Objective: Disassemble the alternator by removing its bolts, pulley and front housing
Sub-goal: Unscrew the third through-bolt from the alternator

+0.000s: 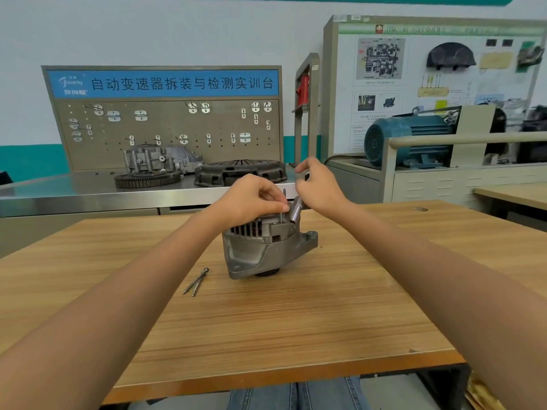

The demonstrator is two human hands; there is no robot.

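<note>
Cast-metal alternator (268,250) under both hands on the table (296,321), heavy, rigid; my left hand (251,199) pinches a thin bolt (283,207), right hand (318,187) holds a socket tool (296,210).

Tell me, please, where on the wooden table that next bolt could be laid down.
Bare wood lies right of the alternator and along the near edge of the table. Just left of it, two loose bolts crowd the spot.

Grey alternator (266,250), wood-grain tan table (266,321), teal motor (408,140), blue sign (162,83)
</note>
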